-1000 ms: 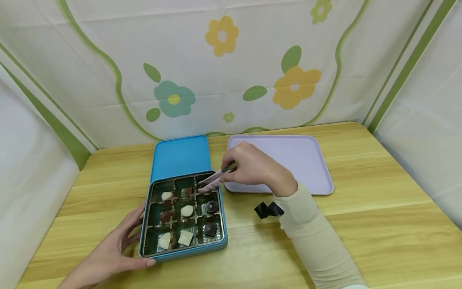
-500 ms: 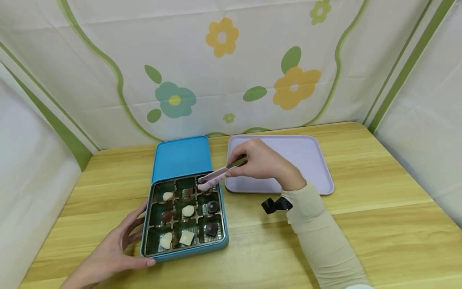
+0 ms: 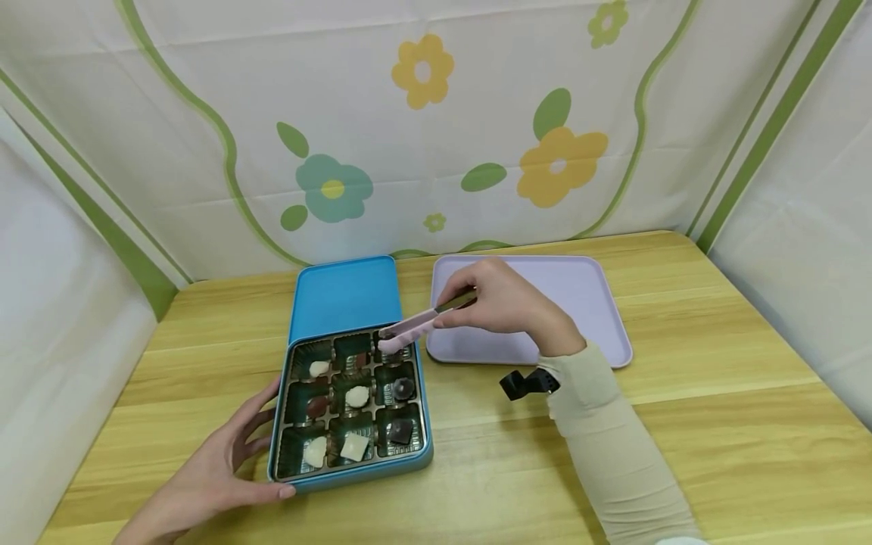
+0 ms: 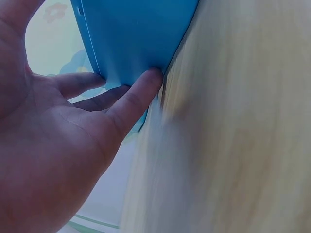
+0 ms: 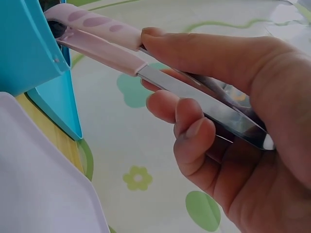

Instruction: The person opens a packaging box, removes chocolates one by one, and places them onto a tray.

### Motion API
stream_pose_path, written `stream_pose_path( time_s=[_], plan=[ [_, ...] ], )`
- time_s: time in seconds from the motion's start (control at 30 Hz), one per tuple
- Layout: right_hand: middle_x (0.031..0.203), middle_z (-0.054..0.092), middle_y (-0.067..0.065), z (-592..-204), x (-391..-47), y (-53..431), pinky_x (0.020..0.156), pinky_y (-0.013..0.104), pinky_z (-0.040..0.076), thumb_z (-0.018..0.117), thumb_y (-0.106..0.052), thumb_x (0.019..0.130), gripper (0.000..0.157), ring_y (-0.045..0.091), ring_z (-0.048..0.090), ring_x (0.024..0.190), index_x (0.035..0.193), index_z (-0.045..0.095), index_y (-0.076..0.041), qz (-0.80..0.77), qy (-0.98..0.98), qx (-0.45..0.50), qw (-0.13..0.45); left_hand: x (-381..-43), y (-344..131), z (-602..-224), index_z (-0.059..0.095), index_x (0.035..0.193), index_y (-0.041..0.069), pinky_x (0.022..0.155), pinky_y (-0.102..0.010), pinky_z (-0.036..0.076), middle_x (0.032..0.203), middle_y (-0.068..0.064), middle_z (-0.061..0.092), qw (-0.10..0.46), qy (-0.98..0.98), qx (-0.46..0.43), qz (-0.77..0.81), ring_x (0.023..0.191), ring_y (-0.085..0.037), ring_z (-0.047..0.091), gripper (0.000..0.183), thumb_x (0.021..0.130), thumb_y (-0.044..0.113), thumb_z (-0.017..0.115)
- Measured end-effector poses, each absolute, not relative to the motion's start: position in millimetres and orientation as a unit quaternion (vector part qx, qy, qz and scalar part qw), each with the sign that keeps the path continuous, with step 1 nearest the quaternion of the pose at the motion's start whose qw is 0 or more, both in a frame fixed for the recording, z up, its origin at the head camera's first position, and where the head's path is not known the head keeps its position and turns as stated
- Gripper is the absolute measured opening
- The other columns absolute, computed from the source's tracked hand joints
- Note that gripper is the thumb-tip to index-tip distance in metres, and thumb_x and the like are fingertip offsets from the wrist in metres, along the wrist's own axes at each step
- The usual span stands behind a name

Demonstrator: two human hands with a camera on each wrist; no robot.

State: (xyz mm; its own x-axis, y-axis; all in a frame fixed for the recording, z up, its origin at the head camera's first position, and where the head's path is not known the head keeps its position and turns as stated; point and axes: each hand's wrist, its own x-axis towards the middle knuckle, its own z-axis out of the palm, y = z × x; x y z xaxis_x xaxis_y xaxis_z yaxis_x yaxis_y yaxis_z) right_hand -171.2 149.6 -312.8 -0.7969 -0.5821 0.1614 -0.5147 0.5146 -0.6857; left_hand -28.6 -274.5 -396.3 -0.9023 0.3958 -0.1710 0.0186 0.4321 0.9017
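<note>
Right hand (image 3: pixel 502 301) pinches pink tongs (image 3: pixel 412 330) around an apparent dark chocolate (image 5: pixel 58 30) at the far-right compartment (image 3: pixel 403 353) of a blue tin (image 3: pixel 361 475); spread left hand (image 3: pixel 214 462) braces it. Light, steady squeezing should work best.

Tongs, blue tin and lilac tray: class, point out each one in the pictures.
Tongs (image 5: pixel 164 82): right wrist view, on a metal arm.
Blue tin (image 3: pixel 364 473): head view, on its front wall.
Lilac tray (image 3: pixel 575 295): head view, on its bare surface.

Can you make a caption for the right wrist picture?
A right hand holds pink-tipped metal tongs at a blue tin.
</note>
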Motion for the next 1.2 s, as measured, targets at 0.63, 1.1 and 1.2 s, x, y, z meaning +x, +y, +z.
stream_pose_path(
  time_s=[0.63, 1.1, 1.2],
  plan=[
    [0.09, 0.078, -0.004, -312.5, -175.0, 160.7, 0.071, 0.033, 0.053, 0.091, -0.023, 0.087, 0.011, 0.017, 0.063, 0.079, 0.095, 0.086, -0.019, -0.391, 0.881, -0.264, 0.035, -28.8, -276.0, -396.0, 0.008, 0.173, 0.041, 0.102, -0.01, 0.045, 0.177, -0.023, 0.02, 0.204, 0.83, 0.108, 0.509, 0.132, 0.025, 0.04, 0.12, 0.088, 0.014, 0.089],
    [0.106, 0.081, 0.003, -320.6, -187.1, 184.1, 0.078, 0.036, 0.056, 0.089, -0.029, 0.09, 0.015, 0.019, 0.071, 0.088, 0.101, 0.086, -0.019, -0.43, 0.887, -0.167, 0.021, -30.3, -275.8, -397.3, 0.009, 0.174, 0.038, 0.102, -0.011, 0.047, 0.177, -0.023, 0.02, 0.198, 0.831, 0.113, 0.507, 0.132, 0.026, 0.039, 0.12, 0.088, 0.013, 0.089],
    [0.104, 0.081, 0.002, -328.5, -192.8, 192.9, 0.076, 0.034, 0.057, 0.089, -0.033, 0.09, 0.019, 0.018, 0.072, 0.086, 0.103, 0.086, -0.019, -0.452, 0.884, -0.121, 0.014, -31.0, -274.6, -396.9, 0.008, 0.174, 0.04, 0.103, -0.01, 0.046, 0.178, -0.022, 0.017, 0.202, 0.834, 0.109, 0.502, 0.144, 0.005, 0.048, 0.12, 0.088, 0.015, 0.089]
  ],
)
